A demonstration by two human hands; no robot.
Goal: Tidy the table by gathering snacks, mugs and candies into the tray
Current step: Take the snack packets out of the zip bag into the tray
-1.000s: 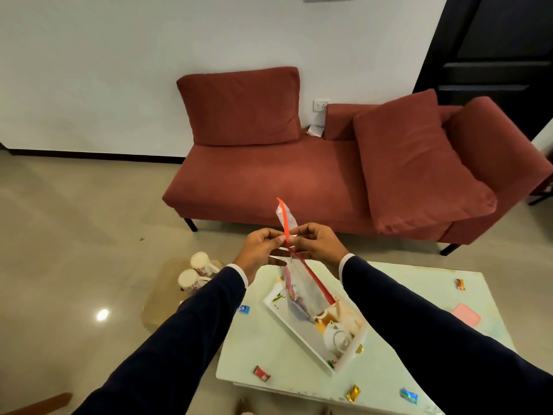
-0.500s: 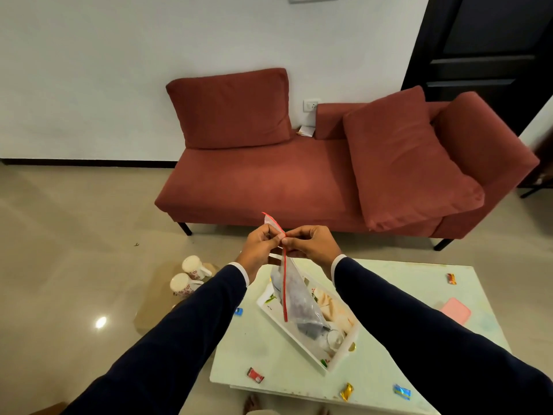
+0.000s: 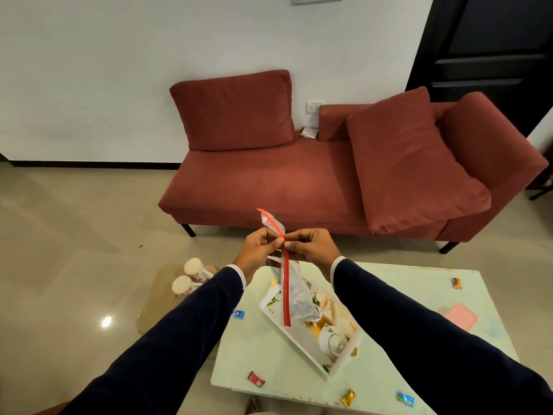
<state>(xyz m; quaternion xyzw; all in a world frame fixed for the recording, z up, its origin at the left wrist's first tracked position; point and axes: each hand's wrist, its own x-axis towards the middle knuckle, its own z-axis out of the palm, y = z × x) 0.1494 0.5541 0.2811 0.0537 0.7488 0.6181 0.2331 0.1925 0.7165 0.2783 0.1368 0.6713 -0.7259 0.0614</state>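
I hold a clear plastic snack bag [image 3: 294,290] with a red zip strip in the air above the table. My left hand [image 3: 258,250] and my right hand [image 3: 311,247] both pinch the strip near its top, thumbs almost touching. The bag hangs down over a white tray [image 3: 302,339] printed with a teapot picture, which lies slanted on the pale table [image 3: 269,348]. Wrapped candies lie scattered on the table: a red one [image 3: 256,379], a gold one [image 3: 349,397], blue ones [image 3: 405,398] [image 3: 238,314], and an orange one [image 3: 457,283]. Two white mugs [image 3: 188,280] stand on a low surface left of the table.
A red sofa [image 3: 269,181] with loose cushions stands behind the table against the white wall. A pink flat object [image 3: 460,316] lies on the table's right side. A dark door [image 3: 490,55] is at the far right. Shiny tiled floor spreads to the left.
The hands have slid along the red strip and the bag now hangs straighter over the tray. The view has shifted slightly.
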